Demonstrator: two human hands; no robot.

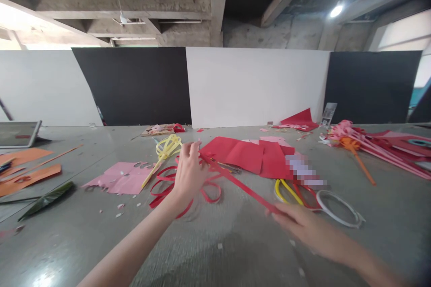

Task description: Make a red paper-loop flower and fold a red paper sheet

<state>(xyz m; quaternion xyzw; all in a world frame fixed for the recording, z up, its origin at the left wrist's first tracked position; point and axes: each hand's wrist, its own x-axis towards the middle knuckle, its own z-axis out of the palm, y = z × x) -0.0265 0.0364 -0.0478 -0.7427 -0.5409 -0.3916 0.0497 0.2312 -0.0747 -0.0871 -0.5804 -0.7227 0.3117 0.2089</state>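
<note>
A red strip (245, 188) runs slantwise between my two hands above the grey table. My left hand (190, 168) pinches a bundle of red loops (164, 188) that hangs below the fingers on both sides; its fingertips hide the exact grip. Lower to the right, my right hand (292, 219) is closed on the other end of the strip, slightly blurred. Just beyond the hands lie red sheets (242, 154), flat and overlapping. A yellow looped strip flower on a stem (166, 150) rests left of my left hand.
Pink cut sheet (123, 177), orange pieces (30, 179) and a green leaf shape (50, 199) lie left. Yellow (289, 190) and white coils (338, 210) sit near my right hand. Pink and red strips (387, 143) and an orange-stemmed piece (357, 152) lie far right.
</note>
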